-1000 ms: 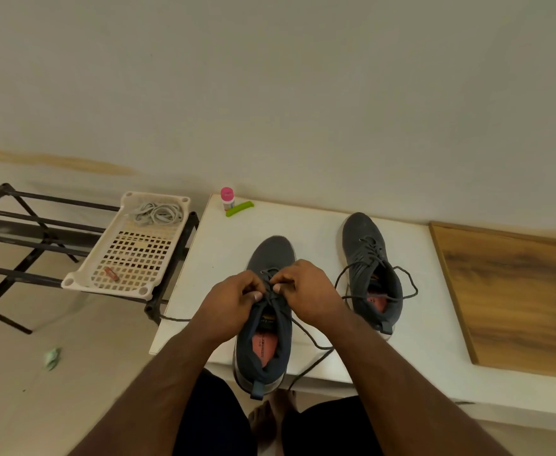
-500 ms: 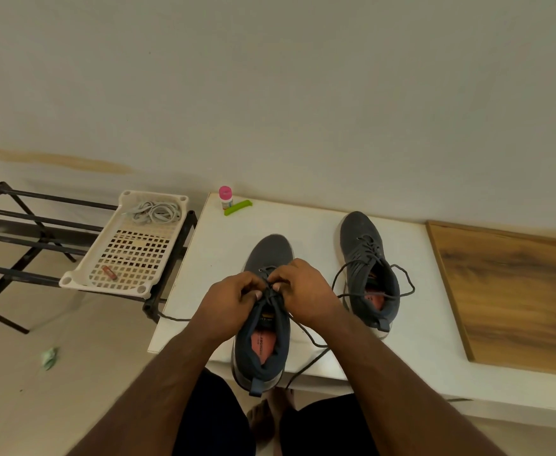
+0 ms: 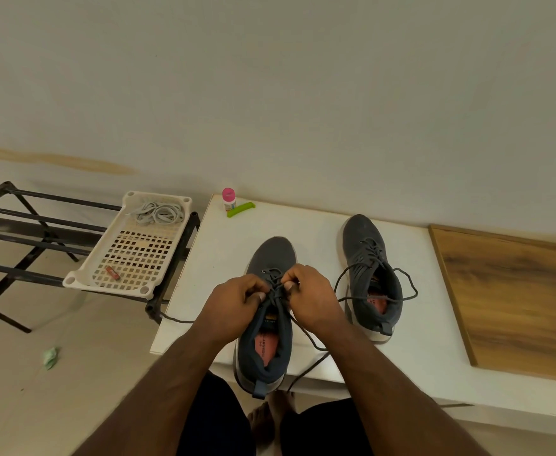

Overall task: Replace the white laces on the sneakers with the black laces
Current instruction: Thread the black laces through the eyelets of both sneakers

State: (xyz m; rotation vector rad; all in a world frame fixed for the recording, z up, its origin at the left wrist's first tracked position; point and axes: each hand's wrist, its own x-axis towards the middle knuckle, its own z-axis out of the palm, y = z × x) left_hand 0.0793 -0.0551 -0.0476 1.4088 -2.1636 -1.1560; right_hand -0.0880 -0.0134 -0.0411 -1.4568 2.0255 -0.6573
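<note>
While my hands [image 3: 278, 296] pinch the black lace [image 3: 275, 292], seemingly mid-eyelets: limp, thin cord; grip near tips. White laces [image 3: 159, 213] at 10 o'clock.

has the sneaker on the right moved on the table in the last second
No. The right sneaker keeps the same place against the wooden board and the table's far edge; the slight frame shift is the head camera moving.

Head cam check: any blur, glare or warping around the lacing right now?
Head view: hands and near sneaker sharp, no motion blur; light soft and dim, no glare on the white table; wide-angle bending at the edges; black lace crossings hard to separate against the dark upper.
</note>
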